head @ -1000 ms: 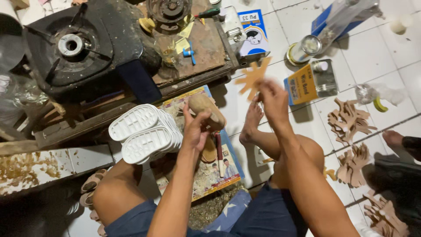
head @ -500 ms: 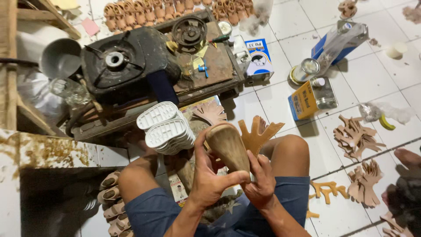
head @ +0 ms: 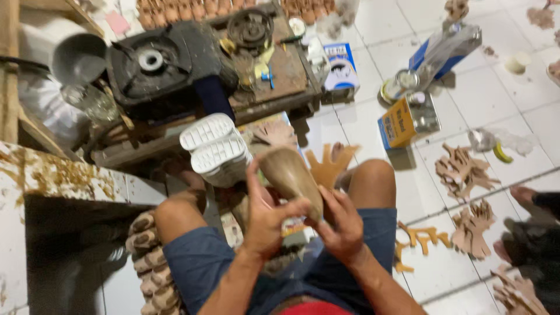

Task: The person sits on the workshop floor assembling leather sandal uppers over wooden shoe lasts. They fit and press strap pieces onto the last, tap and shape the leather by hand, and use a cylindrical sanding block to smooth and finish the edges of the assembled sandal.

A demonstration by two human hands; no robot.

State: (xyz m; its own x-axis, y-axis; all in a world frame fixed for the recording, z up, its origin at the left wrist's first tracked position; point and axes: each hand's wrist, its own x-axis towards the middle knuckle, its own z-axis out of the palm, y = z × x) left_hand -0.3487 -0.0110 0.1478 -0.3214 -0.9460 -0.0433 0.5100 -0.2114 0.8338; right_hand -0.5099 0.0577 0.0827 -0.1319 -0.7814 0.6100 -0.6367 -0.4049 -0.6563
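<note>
Tan shoe form (head: 291, 178) gripped in both hands over the lap

Left hand (head: 265, 219) wraps the form from the side while the right hand (head: 341, 224) closes on its lower end, so both hands are clamped on the one piece, held tilted above the blue shorts (head: 204, 262). A slip looks possible, since the form seems smooth and rounded and the frame is blurred with motion; it could drop onto the white soles (head: 216, 149) just beyond or onto the tiled floor (head: 466, 116). Cut leather pieces (head: 464, 169) lie loose nearby and could be scattered by a knee.
</note>
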